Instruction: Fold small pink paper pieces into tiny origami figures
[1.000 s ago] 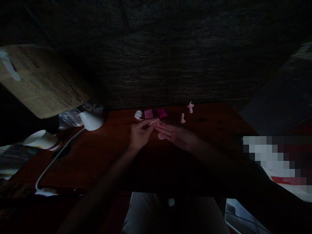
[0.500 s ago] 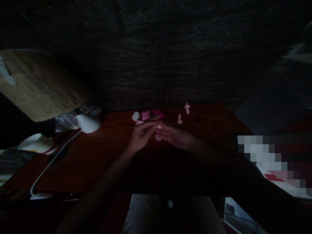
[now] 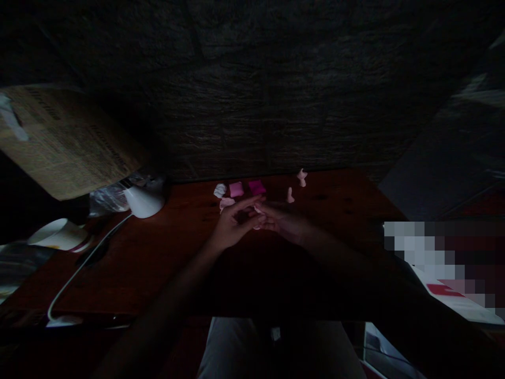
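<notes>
I see a cup [image 3: 59,235] at the wooden surface's [image 3: 114,268] left edge, a smooth magenta square [image 3: 256,187] toward its far edge. Just nearer, left hand [image 3: 232,227] and right hand [image 3: 290,226] meet around a pink lump [image 3: 257,209]; their grip, unclear.

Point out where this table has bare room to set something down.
Left side of the table: the wood between the white cord and the left forearm looks bare. So does the patch from the upright pink pieces to the table's right edge. Crowded: just past the left hand, around the white lump and magenta square. Between the forearms, too dark to tell.
</notes>
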The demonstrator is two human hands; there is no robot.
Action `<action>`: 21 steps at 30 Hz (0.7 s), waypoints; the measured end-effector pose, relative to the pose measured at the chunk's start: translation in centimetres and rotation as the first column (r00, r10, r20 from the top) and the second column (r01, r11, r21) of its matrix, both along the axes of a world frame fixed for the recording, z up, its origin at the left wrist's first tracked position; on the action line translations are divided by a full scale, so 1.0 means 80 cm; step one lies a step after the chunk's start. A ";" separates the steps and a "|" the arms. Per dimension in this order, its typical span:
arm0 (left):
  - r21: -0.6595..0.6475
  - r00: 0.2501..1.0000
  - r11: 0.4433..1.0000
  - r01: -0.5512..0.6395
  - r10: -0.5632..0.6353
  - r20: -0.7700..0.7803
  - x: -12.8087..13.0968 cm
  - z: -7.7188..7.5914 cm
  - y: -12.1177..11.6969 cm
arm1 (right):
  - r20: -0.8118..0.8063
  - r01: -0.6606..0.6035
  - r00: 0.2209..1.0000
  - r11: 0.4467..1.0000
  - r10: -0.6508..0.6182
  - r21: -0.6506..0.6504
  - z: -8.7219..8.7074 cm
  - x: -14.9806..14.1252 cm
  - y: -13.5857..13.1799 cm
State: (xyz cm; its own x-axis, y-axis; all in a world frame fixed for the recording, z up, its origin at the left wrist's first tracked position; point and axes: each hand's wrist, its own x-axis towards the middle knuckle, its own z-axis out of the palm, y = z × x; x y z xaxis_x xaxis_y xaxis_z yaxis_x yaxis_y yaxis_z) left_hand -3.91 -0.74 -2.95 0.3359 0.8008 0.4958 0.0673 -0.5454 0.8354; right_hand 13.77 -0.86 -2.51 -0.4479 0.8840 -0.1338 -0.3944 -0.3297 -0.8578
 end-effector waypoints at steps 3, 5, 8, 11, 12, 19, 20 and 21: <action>-0.002 0.998 0.998 -0.062 0.062 -0.021 0.000 -0.003 0.002 | 0.031 0.004 1.000 1.000 -0.005 0.016 -0.006 -0.003 0.000; -0.022 0.998 0.998 -0.065 0.065 -0.020 0.000 -0.002 0.003 | 0.026 -0.009 1.000 0.999 0.008 0.034 -0.007 -0.004 0.001; -0.020 0.997 0.997 -0.077 0.077 -0.013 0.000 0.002 0.003 | 0.003 -0.039 0.999 0.998 0.039 0.042 -0.005 -0.003 0.000; 0.009 0.992 0.992 -0.127 0.127 -0.025 -0.003 0.005 0.004 | -0.039 -0.092 0.995 0.994 0.095 0.062 0.000 -0.003 -0.003; 0.015 0.989 0.989 -0.148 0.148 -0.027 -0.004 0.006 0.004 | -0.059 -0.114 0.991 0.991 0.118 0.070 0.002 -0.003 -0.005; -0.061 0.988 0.988 -0.145 0.148 0.045 -0.003 0.013 0.002 | -0.053 -0.165 0.984 0.983 0.169 0.080 0.014 -0.005 -0.012; -0.064 0.991 0.990 -0.127 0.130 0.038 -0.003 0.015 0.002 | -0.037 -0.134 0.990 0.988 0.137 0.073 0.014 -0.005 -0.012; -0.056 0.993 0.992 -0.113 0.115 0.028 -0.002 0.015 0.000 | -0.026 -0.102 0.994 0.993 0.104 0.066 0.013 -0.004 -0.010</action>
